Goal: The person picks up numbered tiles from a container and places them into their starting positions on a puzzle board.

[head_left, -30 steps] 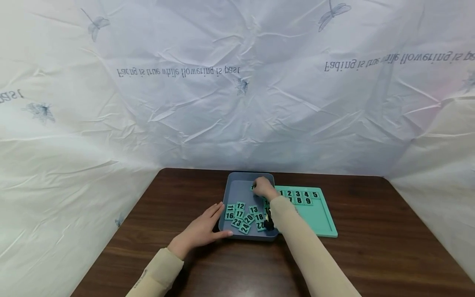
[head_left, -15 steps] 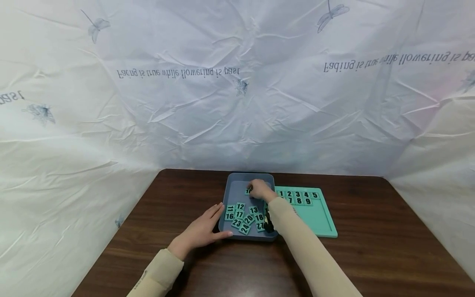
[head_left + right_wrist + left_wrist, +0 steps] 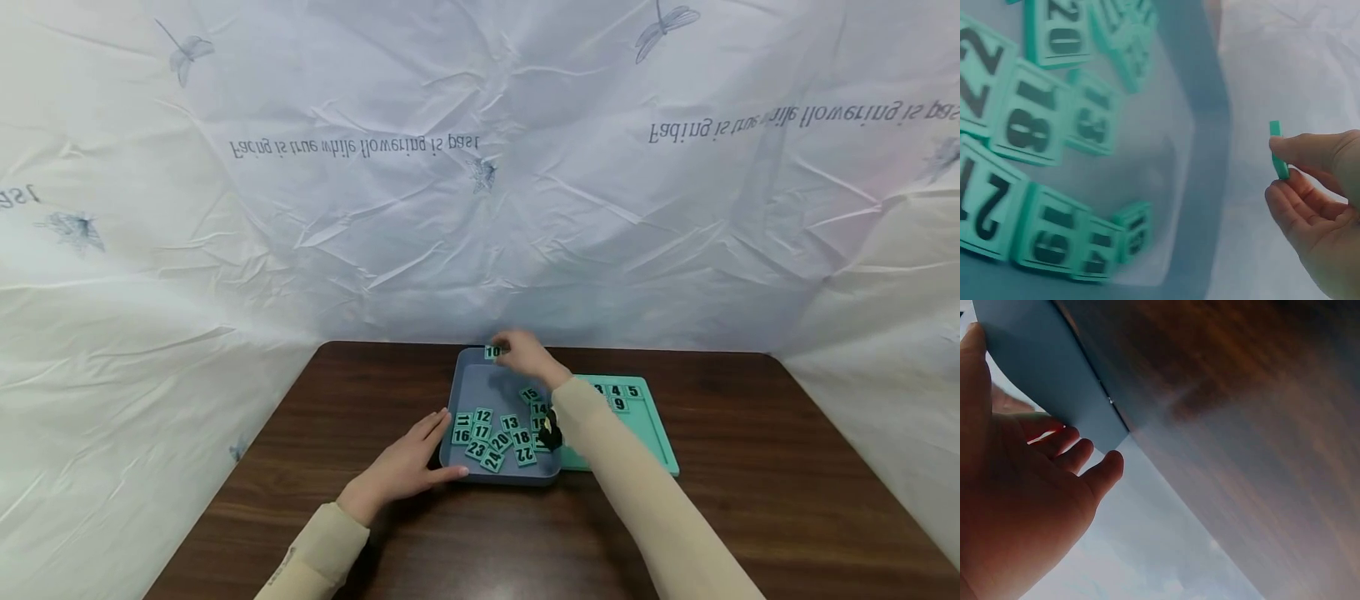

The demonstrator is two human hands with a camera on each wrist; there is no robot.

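Observation:
My right hand (image 3: 528,358) pinches a green number tile marked 10 (image 3: 492,352) above the far edge of the blue-grey tray (image 3: 472,383). In the right wrist view that tile (image 3: 1279,153) shows edge-on between thumb and fingers. My left hand (image 3: 401,462) touches the tray's near left corner with its fingers spread. The left wrist view shows this hand (image 3: 1029,494) against the tray's outer wall (image 3: 1054,369). Several loose tiles, among them 13 (image 3: 510,422) and 24 (image 3: 492,461), lie in the tray's near half.
Right of the tray lies a green board (image 3: 652,433) with tiles such as 4 (image 3: 616,391) and 9 (image 3: 618,405) in rows. My right sleeve (image 3: 622,467) covers part of it. The brown table (image 3: 750,467) meets a white printed sheet (image 3: 412,233) behind.
The right hand has carried the 10 tile leftward, then up to the tray's far edge. Tiles 14 and 15, hidden before, now show. The left hand stays put.

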